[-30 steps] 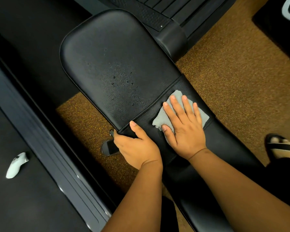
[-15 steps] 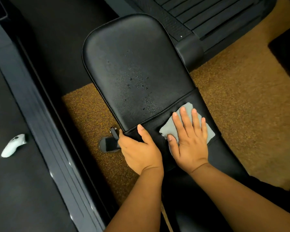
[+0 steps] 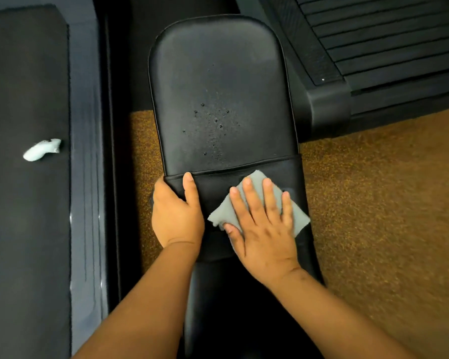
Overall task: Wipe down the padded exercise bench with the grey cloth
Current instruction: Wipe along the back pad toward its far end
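Note:
The black padded bench (image 3: 218, 81) runs up the middle of the view, with small droplets scattered on its upper pad. Below the seam between the pads lies the grey cloth (image 3: 300, 218), spread flat. My right hand (image 3: 265, 226) presses down on the cloth with straight, spread fingers. My left hand (image 3: 176, 213) grips the bench's left edge just below the seam, thumb on top and fingers wrapped under the side.
A white handheld controller (image 3: 40, 150) lies on a dark mat (image 3: 24, 229) at the left. A dark treadmill-like machine (image 3: 373, 47) stands at the upper right, its corner close to the bench. Brown speckled carpet (image 3: 386, 203) covers the floor on both sides.
The view has swung so the bench now points straight up instead of slanting left. Both hands keep their hold; the right hand with the cloth has shifted slightly along the pad below the seam.

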`<state>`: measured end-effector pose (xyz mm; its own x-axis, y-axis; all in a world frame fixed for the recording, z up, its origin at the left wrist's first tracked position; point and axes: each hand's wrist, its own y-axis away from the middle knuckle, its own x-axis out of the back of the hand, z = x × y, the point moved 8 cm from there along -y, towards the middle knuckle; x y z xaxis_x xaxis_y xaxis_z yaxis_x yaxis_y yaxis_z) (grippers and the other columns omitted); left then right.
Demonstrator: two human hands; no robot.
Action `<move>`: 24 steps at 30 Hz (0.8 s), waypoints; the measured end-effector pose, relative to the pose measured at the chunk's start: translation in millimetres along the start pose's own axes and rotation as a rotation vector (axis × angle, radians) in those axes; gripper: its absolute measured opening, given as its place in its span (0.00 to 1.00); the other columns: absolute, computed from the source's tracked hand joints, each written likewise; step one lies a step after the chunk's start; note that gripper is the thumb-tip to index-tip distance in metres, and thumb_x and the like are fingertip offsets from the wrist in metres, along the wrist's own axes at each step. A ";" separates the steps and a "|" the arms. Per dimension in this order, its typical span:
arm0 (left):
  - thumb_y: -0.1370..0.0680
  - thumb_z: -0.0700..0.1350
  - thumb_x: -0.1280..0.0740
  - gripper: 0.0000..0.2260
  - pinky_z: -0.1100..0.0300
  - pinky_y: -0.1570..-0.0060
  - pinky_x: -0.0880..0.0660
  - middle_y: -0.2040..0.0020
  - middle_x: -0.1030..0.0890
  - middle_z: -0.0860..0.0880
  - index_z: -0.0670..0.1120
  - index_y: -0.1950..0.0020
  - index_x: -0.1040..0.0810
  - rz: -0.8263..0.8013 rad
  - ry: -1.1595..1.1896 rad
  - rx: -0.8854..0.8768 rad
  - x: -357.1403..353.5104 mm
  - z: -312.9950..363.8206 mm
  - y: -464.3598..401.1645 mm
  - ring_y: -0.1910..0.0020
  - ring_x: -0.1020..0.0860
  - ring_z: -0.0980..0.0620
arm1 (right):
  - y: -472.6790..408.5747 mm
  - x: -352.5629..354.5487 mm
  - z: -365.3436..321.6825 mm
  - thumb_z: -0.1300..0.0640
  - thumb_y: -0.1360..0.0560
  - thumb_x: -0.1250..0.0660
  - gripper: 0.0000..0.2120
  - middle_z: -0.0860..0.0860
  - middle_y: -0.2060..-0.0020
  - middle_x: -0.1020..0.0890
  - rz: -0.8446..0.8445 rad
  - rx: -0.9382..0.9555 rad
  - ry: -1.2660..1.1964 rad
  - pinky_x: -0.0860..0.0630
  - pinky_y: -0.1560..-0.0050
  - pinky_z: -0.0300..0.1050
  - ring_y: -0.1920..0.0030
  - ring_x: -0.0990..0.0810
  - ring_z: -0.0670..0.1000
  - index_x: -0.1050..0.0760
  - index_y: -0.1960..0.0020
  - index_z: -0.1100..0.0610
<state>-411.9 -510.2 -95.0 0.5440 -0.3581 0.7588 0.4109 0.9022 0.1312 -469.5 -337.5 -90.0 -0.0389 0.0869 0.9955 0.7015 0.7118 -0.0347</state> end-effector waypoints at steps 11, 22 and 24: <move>0.22 0.67 0.49 0.24 0.46 0.49 0.24 0.44 0.21 0.49 0.49 0.41 0.30 0.020 0.039 -0.009 -0.2 -2.8 1.2 0.48 0.21 0.45 | -101.8 23.2 31.9 0.42 0.17 0.52 0.29 0.55 0.21 0.47 0.068 -0.113 -0.011 0.52 0.25 0.67 0.21 0.51 0.62 0.48 0.20 0.52; 0.24 0.68 0.51 0.29 0.46 0.48 0.25 0.43 0.21 0.48 0.47 0.39 0.29 0.022 0.032 -0.008 -0.4 -0.7 1.0 0.46 0.22 0.43 | -18.3 9.4 32.5 0.40 0.19 0.46 0.30 0.53 0.21 0.45 0.005 0.076 0.001 0.51 0.25 0.66 0.21 0.50 0.60 0.46 0.20 0.50; 0.24 0.69 0.51 0.30 0.46 0.48 0.25 0.43 0.21 0.48 0.47 0.39 0.29 0.025 0.029 -0.005 -0.5 -1.8 0.9 0.46 0.22 0.43 | -49.7 16.2 43.1 0.40 0.18 0.49 0.30 0.54 0.20 0.47 0.028 -0.015 -0.026 0.53 0.25 0.66 0.21 0.52 0.61 0.47 0.20 0.50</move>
<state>-410.5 -509.7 -96.4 0.5753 -0.3426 0.7427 0.4007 0.9097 0.1092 -535.7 -341.4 -76.0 -0.0373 0.1249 0.9915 0.7129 0.6986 -0.0612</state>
